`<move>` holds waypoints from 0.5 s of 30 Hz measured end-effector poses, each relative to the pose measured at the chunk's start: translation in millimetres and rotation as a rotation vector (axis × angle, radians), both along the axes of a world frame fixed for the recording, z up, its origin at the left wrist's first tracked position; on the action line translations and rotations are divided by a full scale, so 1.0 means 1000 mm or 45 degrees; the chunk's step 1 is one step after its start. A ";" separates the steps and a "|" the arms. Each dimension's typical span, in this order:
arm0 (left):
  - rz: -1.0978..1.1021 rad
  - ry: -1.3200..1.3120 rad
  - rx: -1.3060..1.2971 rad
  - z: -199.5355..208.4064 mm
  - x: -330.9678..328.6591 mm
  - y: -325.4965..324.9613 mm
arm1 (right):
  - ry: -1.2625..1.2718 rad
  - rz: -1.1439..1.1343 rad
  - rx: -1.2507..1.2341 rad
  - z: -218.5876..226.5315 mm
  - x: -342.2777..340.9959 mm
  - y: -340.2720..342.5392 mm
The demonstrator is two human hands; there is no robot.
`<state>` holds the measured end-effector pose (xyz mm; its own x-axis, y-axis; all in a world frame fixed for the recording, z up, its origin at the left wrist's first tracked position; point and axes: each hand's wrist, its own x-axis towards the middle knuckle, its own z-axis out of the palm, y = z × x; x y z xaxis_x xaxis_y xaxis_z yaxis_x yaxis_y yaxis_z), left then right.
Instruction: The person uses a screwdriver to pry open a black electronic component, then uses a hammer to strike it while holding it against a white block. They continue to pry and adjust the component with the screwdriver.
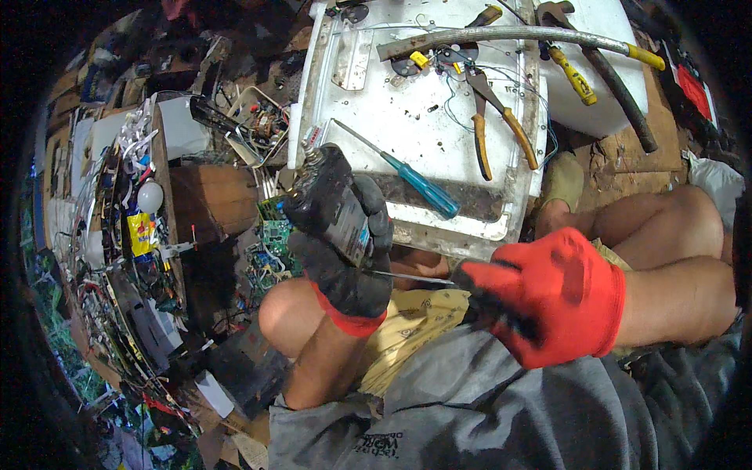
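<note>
Grey shirt (486, 392) fills six o'clock. Near centre, toward eight, the left hand (345, 274) curls its fingers round a tilted black device (325, 200), toward ten; at four, the right hand (548, 301) has fingers closed round a metal-shafted tool (411, 276), tip at the device's lower end, contact unclear. Work looks early: the device appears whole, separation seemingly undone.

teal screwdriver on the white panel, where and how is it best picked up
Probably by its thick handle, coming from above on the near side: the screwdriver lies on the white panel with the handle end toward the near edge, its thin shaft pointing away and leftward.
</note>
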<state>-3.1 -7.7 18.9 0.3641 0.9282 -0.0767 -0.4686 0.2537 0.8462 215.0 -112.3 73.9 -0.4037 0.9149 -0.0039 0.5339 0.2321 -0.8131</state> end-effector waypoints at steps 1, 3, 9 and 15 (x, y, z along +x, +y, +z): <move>-0.058 -0.113 -0.015 -0.005 -0.003 0.002 | -0.120 0.055 0.138 0.000 0.001 -0.001; -0.199 -0.371 -0.052 -0.027 -0.011 0.014 | -0.395 0.143 0.404 -0.003 0.001 -0.002; -0.152 -0.290 -0.262 -0.006 0.007 0.022 | 0.045 -0.185 -0.158 0.004 0.022 0.033; -0.115 -0.353 -0.244 -0.012 0.007 0.026 | -0.001 -0.166 -0.160 0.008 0.025 0.034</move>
<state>3.8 17.9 6.4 0.4757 0.8695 -0.1330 -0.6423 0.4466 0.6229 239.6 -77.9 81.6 -0.2819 0.9517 -0.1218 0.5536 0.0576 -0.8308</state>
